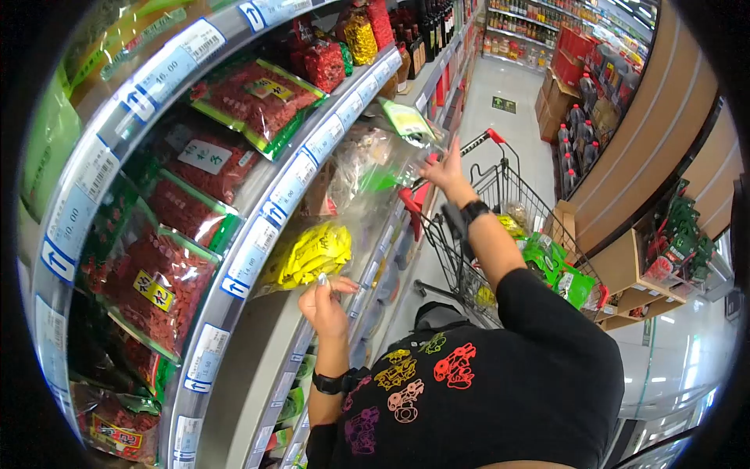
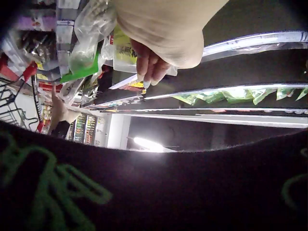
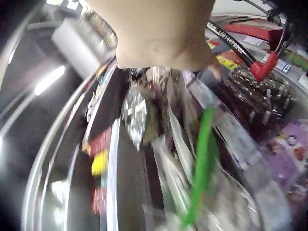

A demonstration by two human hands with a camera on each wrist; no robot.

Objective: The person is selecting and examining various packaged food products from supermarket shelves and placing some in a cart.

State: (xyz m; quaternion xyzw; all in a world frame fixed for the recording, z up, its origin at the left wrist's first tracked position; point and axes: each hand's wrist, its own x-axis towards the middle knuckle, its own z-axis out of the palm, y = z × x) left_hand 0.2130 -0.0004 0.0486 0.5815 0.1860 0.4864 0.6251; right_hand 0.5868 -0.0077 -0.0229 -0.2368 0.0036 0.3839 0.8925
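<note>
On the shelf at centre in the head view lies a clear bag of yellow packets (image 1: pixel 312 254). The left hand (image 1: pixel 326 309) has its fingers curled at that bag's lower edge and pinches it; the left wrist view shows these fingers (image 2: pixel 151 65) against the clear plastic. Farther along the shelf are clear bags with a green strip (image 1: pixel 379 178) and a green-and-white label (image 1: pixel 410 121). The right hand (image 1: pixel 445 172) reaches to their right edge with fingers spread, touching the plastic. In the right wrist view the forearm hides most of that hand, and the bags (image 3: pixel 202 163) look blurred.
A black wire shopping cart (image 1: pixel 500 195) with green and yellow packages stands right of the shelf. Bags of red goods (image 1: pixel 160 289) fill the upper shelf at left. Dark bottles (image 1: pixel 578 125) and cartons stand across the aisle, and a wooden display unit (image 1: pixel 637 270) is at right.
</note>
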